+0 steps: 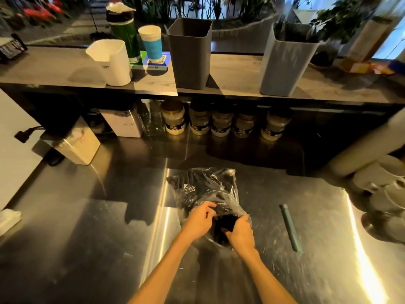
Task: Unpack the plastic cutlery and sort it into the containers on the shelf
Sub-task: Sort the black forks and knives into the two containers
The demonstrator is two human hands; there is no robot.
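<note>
two bare forearms reaching in from the near edge over a steel tabletop (87, 227). left hand (200, 218) curled, pinching the near mouth of one clear bag (203, 189); right hand (240, 232) clenched on the same mouth from the other side, gripping plastic and the ends of black cutlery (223, 224) poking out there. bag flat on the tabletop at centre, long axis running from the hands away and slightly left, mouth toward the person, closed end toward the shelf. cutlery inside packed as one dark bundle, lying roughly along that axis; count and type impossible to tell. one green pen (290, 228) right of the bag, well apart, lying near-to-far. one white box (76, 145) at far left, one more (125, 123) behind it. five jars (174, 119) in a row under the shelf (236, 73). on the shelf, three upright bins: white (111, 62) at left, dark grey (189, 53) in the middle, light grey (285, 62) at right with dark sticks standing in it. two tall cups behind the white bin, one green (123, 36), one blue (152, 43).
</note>
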